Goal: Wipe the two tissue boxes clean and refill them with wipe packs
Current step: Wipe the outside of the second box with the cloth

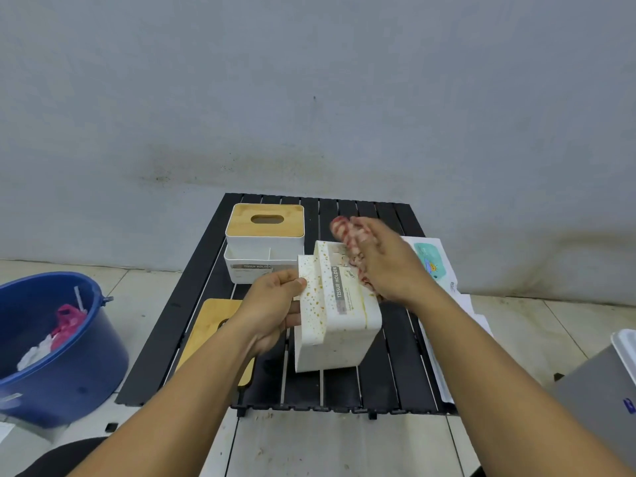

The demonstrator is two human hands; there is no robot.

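Spattered tissue box (344, 315) tipped on its side over the desk (395, 373), long axis running away from the person; left hand (275, 304) fingers (290, 318) clamp its near-left edge while the right hand (389, 266), grip too blurred to tell, presses a red-striped cloth (344, 232) on its far top corner

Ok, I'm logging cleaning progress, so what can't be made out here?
Head view:
cloth under the right hand: motion-blurred, grip unclear.
dirty tissue box: right side hidden by that hand.
wipe pack: partly behind the right forearm.
wooden lid: partly under the left hand.
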